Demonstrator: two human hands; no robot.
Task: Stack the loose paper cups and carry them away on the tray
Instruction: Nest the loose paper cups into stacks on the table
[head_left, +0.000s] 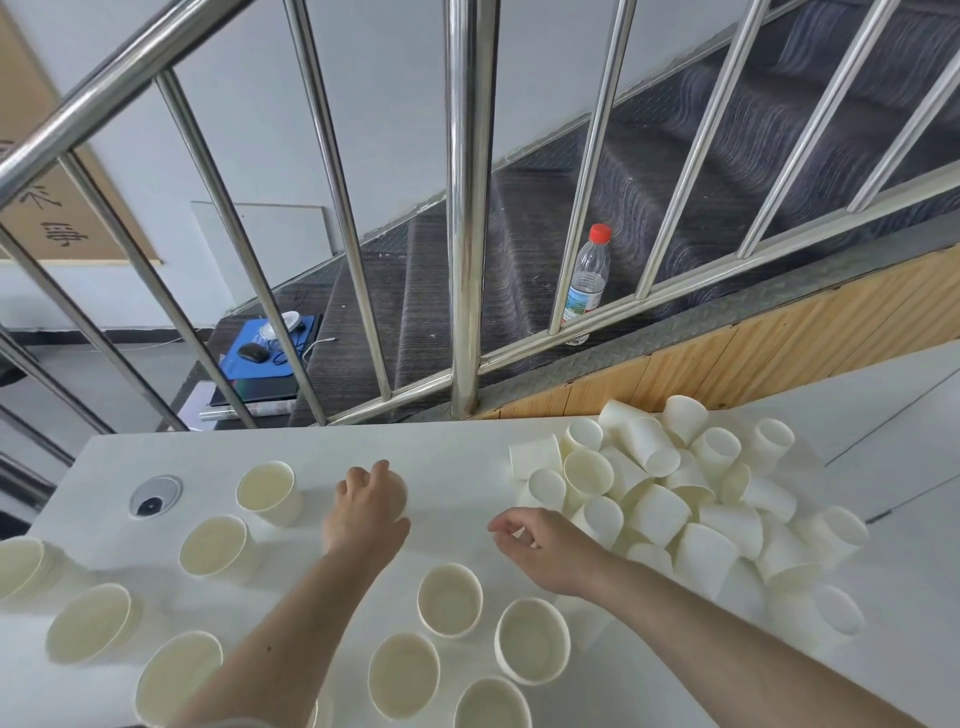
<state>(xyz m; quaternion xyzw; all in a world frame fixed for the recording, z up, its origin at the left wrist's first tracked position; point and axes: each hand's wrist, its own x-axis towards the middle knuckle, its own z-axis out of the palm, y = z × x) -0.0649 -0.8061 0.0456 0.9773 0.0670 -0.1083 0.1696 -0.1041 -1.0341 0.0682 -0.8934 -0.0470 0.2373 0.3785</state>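
Note:
A heap of loose white paper cups lies tumbled at the right of the white table. Several upright cups stand across the left and front, among them one at the back left and one near the front. My left hand grips a cup from above at mid-table; the hand hides most of that cup. Beside the heap's left edge my right hand hovers with loosely curled fingers, holding nothing. No tray is in view.
A steel stair railing stands right behind the table's far edge. A plastic water bottle sits on the carpeted stairs behind it. A round cable grommet is set in the table at the left.

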